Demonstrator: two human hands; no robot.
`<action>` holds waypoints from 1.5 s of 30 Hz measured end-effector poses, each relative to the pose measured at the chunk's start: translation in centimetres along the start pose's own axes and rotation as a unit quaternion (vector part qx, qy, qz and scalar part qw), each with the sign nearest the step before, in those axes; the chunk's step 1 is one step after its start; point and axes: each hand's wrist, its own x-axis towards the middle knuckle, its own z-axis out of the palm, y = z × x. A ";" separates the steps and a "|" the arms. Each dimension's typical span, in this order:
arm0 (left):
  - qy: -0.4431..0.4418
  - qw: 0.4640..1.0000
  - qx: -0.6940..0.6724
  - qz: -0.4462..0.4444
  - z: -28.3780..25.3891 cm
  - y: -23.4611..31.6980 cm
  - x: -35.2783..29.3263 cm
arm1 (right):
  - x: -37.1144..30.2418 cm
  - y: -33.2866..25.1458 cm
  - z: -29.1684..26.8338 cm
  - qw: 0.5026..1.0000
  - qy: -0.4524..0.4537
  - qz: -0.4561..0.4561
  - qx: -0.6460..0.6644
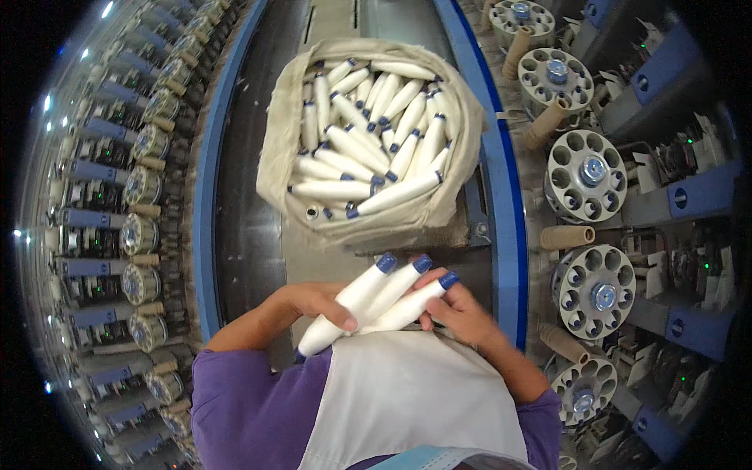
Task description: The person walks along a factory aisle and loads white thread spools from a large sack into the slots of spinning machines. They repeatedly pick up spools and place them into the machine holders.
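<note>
Three white yarn bobbins with dark blue ends lie against my apron, gathered between my two hands. My left hand (323,305) is closed round the leftmost yarn bobbin (341,315), its thumb across the yarn. Just right of it, the middle bobbin (399,283) lies partly covered by its neighbour. My right hand (454,308) grips the rightmost bobbin (411,304) near its blue tip, thumb and fingers bent about it. Ahead of my hands stands a cream cloth-lined container (274,168) filled with more such bobbins (356,149), lying in several directions.
Blue rails (205,196) run along both sides of the aisle. On the right, round magazines (586,174) with holes stand close by, with tan cones (565,236) between them. A long row of winding units (98,219) lines the left.
</note>
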 end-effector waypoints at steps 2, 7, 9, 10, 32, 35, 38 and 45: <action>0.010 0.997 0.058 0.041 1.3 -1.8 0.7 | -1.0 -2.2 -4.2 0.952 -0.096 -0.052 -0.285; 0.075 0.996 -0.015 0.047 4.0 -5.3 3.2 | 0.0 -0.8 -7.4 0.927 0.194 -0.310 -0.084; 0.068 0.985 -0.127 0.099 4.8 -5.8 4.1 | -0.1 0.5 -6.4 0.957 0.104 -0.251 -0.106; 0.055 0.977 -0.175 0.109 5.3 -6.0 4.4 | -1.0 1.0 -5.6 0.945 0.147 -0.275 -0.094; -0.001 0.993 0.012 -0.114 13.3 1.0 17.1 | -27.8 6.9 -2.3 0.736 0.524 -0.394 0.168; -0.064 0.987 0.035 -0.142 14.3 0.7 19.3 | -26.7 9.7 -1.6 0.829 0.495 -0.176 -0.193; -0.062 0.983 0.075 -0.157 15.1 -0.1 21.0 | -25.5 11.7 -1.2 0.839 0.499 -0.145 -0.161; -0.193 0.973 0.079 -0.102 17.4 -1.0 22.0 | -32.5 7.6 -2.1 0.695 0.225 -0.548 0.408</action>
